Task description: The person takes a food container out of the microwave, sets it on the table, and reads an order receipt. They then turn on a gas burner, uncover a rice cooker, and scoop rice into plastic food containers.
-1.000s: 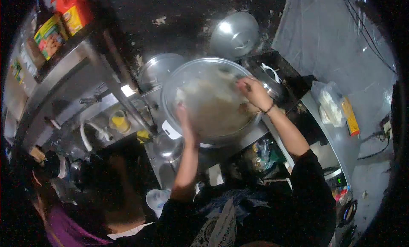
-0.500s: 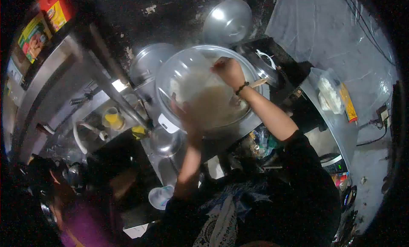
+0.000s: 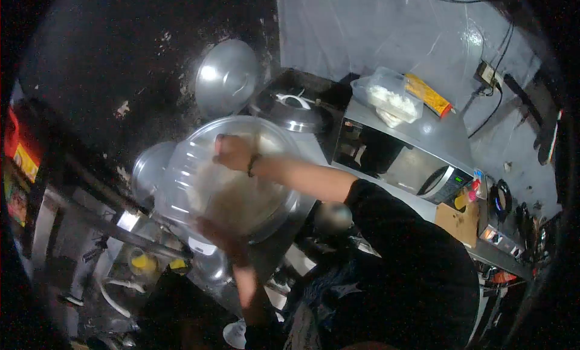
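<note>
A wide metal pot (image 3: 279,128) stands on the counter, with pale, steamy contents. Tilted over its left side is a large ribbed clear plastic tub (image 3: 176,184). My right hand (image 3: 234,153), with a dark bead bracelet at the wrist, is closed at the tub's upper edge. At the lower edge, my left hand (image 3: 216,234) is blurred and seems to grip the rim. Steam and a brownish blur hide what lies between both hands. A white pot handle (image 3: 201,247) shows just below my left hand.
A round metal lid (image 3: 226,78) leans against the dark wall. Behind the pot sits a lidded pan (image 3: 296,112). To the right, a microwave (image 3: 393,163) carries a clear box (image 3: 396,99) of white stuff and a yellow packet (image 3: 429,95). A metal rail (image 3: 115,226) runs at left.
The view has swung to the right, so the pot sits further left and lower and the microwave shows fully. Both hands stay at the tub over the pot.
</note>
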Tool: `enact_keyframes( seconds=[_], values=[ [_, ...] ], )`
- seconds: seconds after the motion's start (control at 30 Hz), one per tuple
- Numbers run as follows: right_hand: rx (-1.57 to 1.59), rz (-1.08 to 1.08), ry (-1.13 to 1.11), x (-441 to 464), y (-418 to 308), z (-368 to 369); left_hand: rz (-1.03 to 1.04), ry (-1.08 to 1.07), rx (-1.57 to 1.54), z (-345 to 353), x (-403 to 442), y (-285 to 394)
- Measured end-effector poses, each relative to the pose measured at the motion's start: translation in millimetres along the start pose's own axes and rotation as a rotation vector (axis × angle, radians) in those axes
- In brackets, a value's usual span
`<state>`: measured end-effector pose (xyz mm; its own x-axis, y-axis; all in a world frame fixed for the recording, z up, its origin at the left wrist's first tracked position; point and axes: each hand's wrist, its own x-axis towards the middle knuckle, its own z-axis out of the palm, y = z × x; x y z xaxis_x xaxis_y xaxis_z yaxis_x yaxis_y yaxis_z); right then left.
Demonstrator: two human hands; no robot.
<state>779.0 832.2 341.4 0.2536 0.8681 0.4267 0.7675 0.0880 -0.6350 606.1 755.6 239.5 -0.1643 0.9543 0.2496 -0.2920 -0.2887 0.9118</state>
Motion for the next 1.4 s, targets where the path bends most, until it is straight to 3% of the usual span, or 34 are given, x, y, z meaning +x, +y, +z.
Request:
enact_keyframes(
  seconds=[0.03,0.07,0.13,0.17,0.33,0.37,0.43,0.47,0.53,0.63,0.7,0.73,0.77,0.83,0.9,0.93,1.03,1.07,1.17,1.2,1.23,1.27,1.3,1.33,1.37,1.4],
  values=[
    [0.001,0.003,0.010,-2,-3,-3,0.003,-0.010,0.000,-2,3,-6],
    [0.004,-0.002,0.006,-2,-4,-4,0.342,0.002,0.309,-4,7,-10],
    [0.010,-0.004,0.005,-3,-6,-5,0.685,0.012,0.620,-8,9,-17],
    [0.013,-0.031,0.020,-2,-4,-2,0.773,0.024,0.626,-4,8,-7],
    [0.034,-0.120,0.098,-1,0,4,0.886,-0.039,0.463,-5,11,-14],
    [-0.023,-0.160,0.112,-1,1,4,0.539,0.009,0.217,-6,11,-18],
    [-0.065,-0.214,0.110,0,-4,-2,0.777,0.098,0.524,2,6,2],
    [-0.088,-0.167,-0.015,3,-7,-11,0.893,0.172,0.668,5,3,13],
    [-0.101,-0.142,-0.152,5,-6,-20,0.182,0.011,-0.234,17,-12,34],
    [-0.042,-0.238,-0.154,3,-1,-18,0.039,0.061,-0.330,25,-7,44],
    [0.347,-0.396,0.028,-1,-3,-14,-0.030,-0.075,-0.323,2,1,5],
    [0.351,-0.403,0.019,0,-8,-17,-0.063,-0.143,-0.315,-9,5,-14],
    [0.292,-0.446,0.087,-1,-16,-23,-0.171,-0.210,-0.639,-9,6,-8],
    [0.237,-0.480,0.150,-5,-26,-30,-0.281,-0.272,-0.958,-1,5,18],
    [0.278,-0.296,0.015,-7,-28,-35,-0.241,-0.165,-0.671,17,0,65],
    [0.274,-0.289,0.022,-9,-28,-39,-0.248,-0.173,-0.672,20,-5,79],
    [0.484,-0.112,-0.062,-8,-19,-49,-0.157,-0.199,-0.276,33,-11,91],
    [0.601,-0.158,0.006,-6,-9,-43,-0.160,-0.267,-0.313,31,-8,83],
    [0.717,-0.225,0.103,-3,19,-98,-0.328,-0.085,-0.310,23,13,48],
    [0.767,-0.251,0.080,-1,20,-122,-0.095,-0.123,-0.082,4,26,2],
    [0.897,-0.011,0.021,-16,8,-172,-0.268,-0.093,-0.376,12,20,47],
    [0.527,0.035,0.232,-30,3,-215,-0.288,0.003,-0.352,28,14,85],
    [0.345,0.139,0.304,-52,-1,-264,-0.226,0.015,-0.306,26,15,82],
    [0.400,0.185,0.436,-74,-1,-305,-0.162,0.034,-0.262,17,16,78],
    [0.134,0.302,0.458,-103,-1,-356,-0.168,0.027,-0.264,13,18,73],
    [-0.095,0.253,0.545,-135,32,-403,-0.138,0.040,-0.270,9,19,68]
  ],
)
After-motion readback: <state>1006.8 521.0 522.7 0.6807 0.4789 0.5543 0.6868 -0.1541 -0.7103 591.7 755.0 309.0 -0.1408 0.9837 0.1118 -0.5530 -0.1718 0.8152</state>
